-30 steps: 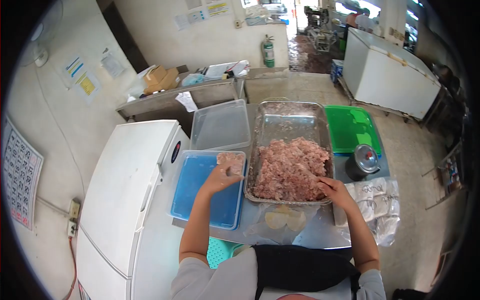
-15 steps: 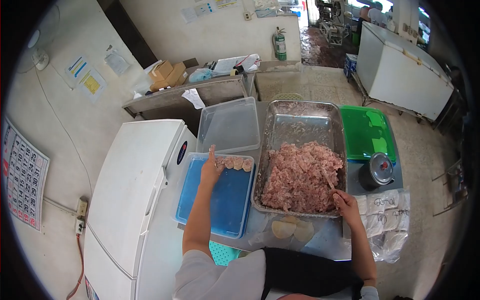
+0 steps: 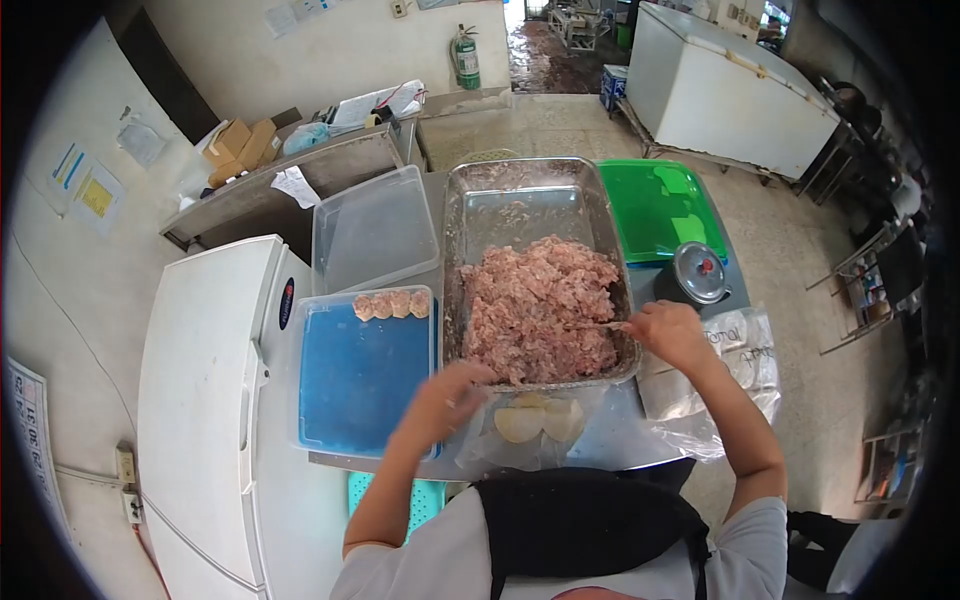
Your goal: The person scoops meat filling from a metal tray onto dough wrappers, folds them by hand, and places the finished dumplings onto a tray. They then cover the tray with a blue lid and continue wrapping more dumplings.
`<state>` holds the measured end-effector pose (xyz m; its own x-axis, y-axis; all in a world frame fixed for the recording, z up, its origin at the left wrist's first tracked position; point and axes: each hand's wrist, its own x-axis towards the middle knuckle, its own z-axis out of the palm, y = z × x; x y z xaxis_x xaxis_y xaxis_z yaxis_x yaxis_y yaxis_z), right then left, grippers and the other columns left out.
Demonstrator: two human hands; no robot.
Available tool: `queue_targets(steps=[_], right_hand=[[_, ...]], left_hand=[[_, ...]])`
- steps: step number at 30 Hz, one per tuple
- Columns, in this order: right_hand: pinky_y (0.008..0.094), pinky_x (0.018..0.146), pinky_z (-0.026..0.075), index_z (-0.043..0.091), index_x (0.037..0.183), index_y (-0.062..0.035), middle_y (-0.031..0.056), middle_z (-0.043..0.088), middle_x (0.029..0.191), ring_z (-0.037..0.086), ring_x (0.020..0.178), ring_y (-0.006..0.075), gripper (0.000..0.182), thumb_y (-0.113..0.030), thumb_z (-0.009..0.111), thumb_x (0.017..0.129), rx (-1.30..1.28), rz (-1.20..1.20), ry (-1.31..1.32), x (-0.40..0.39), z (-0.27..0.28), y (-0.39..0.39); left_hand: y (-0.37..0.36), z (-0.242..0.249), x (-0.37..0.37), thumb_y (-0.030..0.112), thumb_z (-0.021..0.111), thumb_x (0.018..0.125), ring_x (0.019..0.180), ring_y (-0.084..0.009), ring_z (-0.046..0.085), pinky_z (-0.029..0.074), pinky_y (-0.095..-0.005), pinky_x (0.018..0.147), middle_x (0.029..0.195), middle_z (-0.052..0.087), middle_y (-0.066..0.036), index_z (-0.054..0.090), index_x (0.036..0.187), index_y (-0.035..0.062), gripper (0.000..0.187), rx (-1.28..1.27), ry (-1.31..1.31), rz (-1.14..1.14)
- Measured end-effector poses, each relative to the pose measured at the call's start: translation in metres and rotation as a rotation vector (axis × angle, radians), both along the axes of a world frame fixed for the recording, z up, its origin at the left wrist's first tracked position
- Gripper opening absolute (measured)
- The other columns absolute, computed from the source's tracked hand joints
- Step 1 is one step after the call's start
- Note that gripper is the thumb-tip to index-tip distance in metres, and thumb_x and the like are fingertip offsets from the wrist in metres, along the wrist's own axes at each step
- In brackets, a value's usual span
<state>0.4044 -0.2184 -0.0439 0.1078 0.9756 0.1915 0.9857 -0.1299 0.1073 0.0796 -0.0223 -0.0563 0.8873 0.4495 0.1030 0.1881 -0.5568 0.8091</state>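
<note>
My right hand (image 3: 668, 330) grips the handle of a thin flat spreading stick (image 3: 602, 326), whose far end is in the ground meat (image 3: 535, 310). This pink meat is heaped in the near part of a deep metal tray (image 3: 452, 215). My left hand (image 3: 455, 395), smeared by motion, hovers at the tray's near left corner; its fingers do not show clearly. Just right of it, round pale dumpling wrappers (image 3: 530, 420) lie on clear plastic. Several filled dumplings (image 3: 395, 304) line the far edge of a blue-bottomed plastic container (image 3: 365, 385) at the left.
A clear lid (image 3: 375, 230) lies behind the container. Right of the tray are a green-lidded box (image 3: 655, 215), a lidded metal pot (image 3: 697, 275) and wrapped packs (image 3: 725, 370). A white freezer (image 3: 205, 370) stands close on the left; another freezer (image 3: 735, 95) is farther back.
My left hand has left the dumplings and moved right and nearer to the tray's front corner. My right hand has turned the stick to lie more sideways in the meat. The view has shifted right.
</note>
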Motion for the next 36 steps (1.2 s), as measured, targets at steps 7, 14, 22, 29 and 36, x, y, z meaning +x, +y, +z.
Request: queue_targets(steps=[7,14,22,29,36], right_hand=[[0.0397,0.053,0.051,0.065,0.071,-0.0129,0.0056,0.065,0.070,0.066,0.063,0.0247,0.029,-0.034,0.056,0.089,-0.278,0.015,0.104,-0.042,-0.039,-0.015],[0.0404,0.056,0.052,0.066,0.072,-0.0125,0.0071,0.066,0.071,0.066,0.064,0.0256,0.028,-0.033,0.056,0.089,-0.120,0.107,-0.044,-0.023,0.016,-0.008],[0.0430,0.062,0.052,0.064,0.073,-0.0080,0.0104,0.066,0.070,0.066,0.068,0.0275,0.034,-0.034,0.052,0.092,-0.312,0.013,0.086,-0.073,-0.035,0.013],[0.0332,0.055,0.043,0.070,0.088,-0.0064,0.0054,0.055,0.059,0.055,0.058,0.0187,0.030,-0.032,0.055,0.095,-0.107,-0.012,0.867,-0.039,-0.050,-0.021],[0.0229,0.054,0.036,0.070,0.100,-0.0016,-0.0090,0.047,0.065,0.040,0.061,0.0044,0.032,-0.030,0.055,0.098,0.113,-0.171,1.493,-0.054,-0.018,-0.014]], left_hand=[[-0.074,-0.102,0.010,0.016,0.070,0.080,0.089,-0.0305,0.060,0.050,-0.0379,0.081,0.094,0.061,-0.011,0.066,0.097,0.0065,0.021,0.256,-0.017,-0.114],[-0.073,-0.100,0.000,0.015,0.070,0.079,0.087,-0.0308,0.060,0.049,-0.0388,0.079,0.088,0.061,-0.011,0.066,0.091,0.0048,0.016,0.094,-0.055,-0.015],[-0.065,-0.095,-0.003,0.015,0.063,0.089,0.087,-0.0227,0.062,0.049,-0.0355,0.078,0.095,0.066,-0.009,0.065,0.094,0.0023,0.014,-0.308,-0.157,0.128],[-0.061,-0.047,0.000,0.021,0.054,0.096,0.103,-0.0219,0.062,0.050,-0.0373,0.092,0.112,0.061,-0.011,0.052,0.120,0.0031,0.030,-1.660,-0.446,0.228],[-0.055,-0.039,0.046,0.024,0.050,0.098,0.113,-0.0278,0.057,0.046,-0.0425,0.100,0.122,0.058,-0.015,0.047,0.130,0.0023,0.038,-1.406,-0.637,0.216]])
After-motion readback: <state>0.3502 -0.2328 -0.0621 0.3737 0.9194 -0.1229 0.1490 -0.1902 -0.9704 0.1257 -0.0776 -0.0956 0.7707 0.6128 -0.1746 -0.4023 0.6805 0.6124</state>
